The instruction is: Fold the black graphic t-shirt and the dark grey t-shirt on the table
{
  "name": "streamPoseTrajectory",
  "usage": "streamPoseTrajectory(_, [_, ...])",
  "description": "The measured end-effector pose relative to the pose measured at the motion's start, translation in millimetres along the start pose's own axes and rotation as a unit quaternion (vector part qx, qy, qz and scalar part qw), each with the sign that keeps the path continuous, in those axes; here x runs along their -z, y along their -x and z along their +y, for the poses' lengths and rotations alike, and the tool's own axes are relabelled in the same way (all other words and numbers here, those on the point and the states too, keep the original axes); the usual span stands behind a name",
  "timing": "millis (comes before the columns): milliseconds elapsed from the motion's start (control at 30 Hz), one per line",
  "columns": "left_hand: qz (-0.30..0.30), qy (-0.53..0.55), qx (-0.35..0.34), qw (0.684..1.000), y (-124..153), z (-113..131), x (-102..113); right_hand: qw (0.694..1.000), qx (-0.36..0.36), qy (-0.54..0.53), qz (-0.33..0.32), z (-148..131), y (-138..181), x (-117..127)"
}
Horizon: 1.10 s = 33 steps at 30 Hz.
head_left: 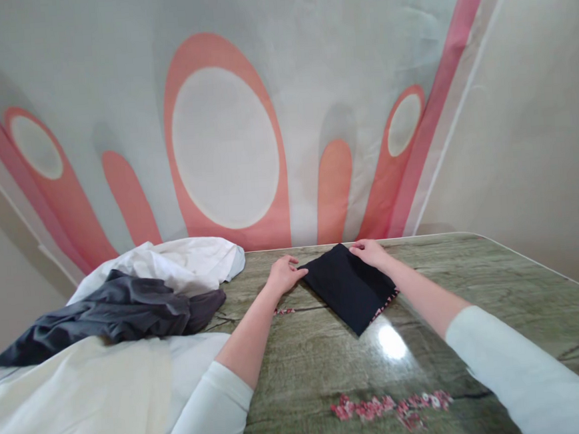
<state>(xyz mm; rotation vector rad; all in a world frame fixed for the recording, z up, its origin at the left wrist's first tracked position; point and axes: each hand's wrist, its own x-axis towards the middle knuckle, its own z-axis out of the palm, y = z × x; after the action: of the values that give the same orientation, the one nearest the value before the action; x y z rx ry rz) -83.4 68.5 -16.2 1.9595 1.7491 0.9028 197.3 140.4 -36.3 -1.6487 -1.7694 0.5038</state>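
A folded black cloth (350, 289) lies flat on the table, turned like a diamond, with a pink-and-white patterned strip showing along its lower right edge. At its left corner is my left hand (284, 275), a digit touching the fabric and a gap between the thumb and fingers. My right hand (371, 253) is on the upper right edge, its thumb and fingertips closed on the cloth there. The exact kind of garment or cloth cannot be made out.
To the left lie a heaped white cloth (187, 262), a crumpled dark grey cloth (141, 305) and a cream cloth (83, 400). The wood-patterned table (475, 289) has printed pink blossoms (369, 408). A wall hanging with coral shapes (231, 238) rises behind the far edge.
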Motion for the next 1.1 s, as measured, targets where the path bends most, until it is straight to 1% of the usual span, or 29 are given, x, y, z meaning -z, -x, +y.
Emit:
streamPoseTrajectory(133, [0.019, 0.018, -0.006, 1.0, 0, 1, -4, 1.0, -0.018, -0.017, -0.018, -7, -14, -17])
streamPoseTrajectory(333, [0.037, 0.05, -0.036, 0.997, -1, 7, -10, 0.999, -0.021, -0.039, -0.022, -4, -14, -23])
streamPoseTrajectory(467, [0.04, 0.074, -0.05, 0.995, -1, 12, -12, 0.999, 0.008, -0.049, -0.008, 0, -11, -22])
streamPoseTrajectory(633, [0.043, 0.1, -0.047, 0.993, -3, 11, -15, 0.997, 0.056, -0.037, 0.032, 6, -9, -23])
streamPoseTrajectory(800, [0.056, 0.076, -0.041, 0.995, -2, 2, -20, 0.997, 0.067, 0.001, 0.05, 13, -13, -30])
streamPoseTrajectory(1100, [0.07, 0.018, -0.032, 0.997, 1, 3, -22, 0.996, 0.027, 0.077, 0.044, 11, -17, -31])
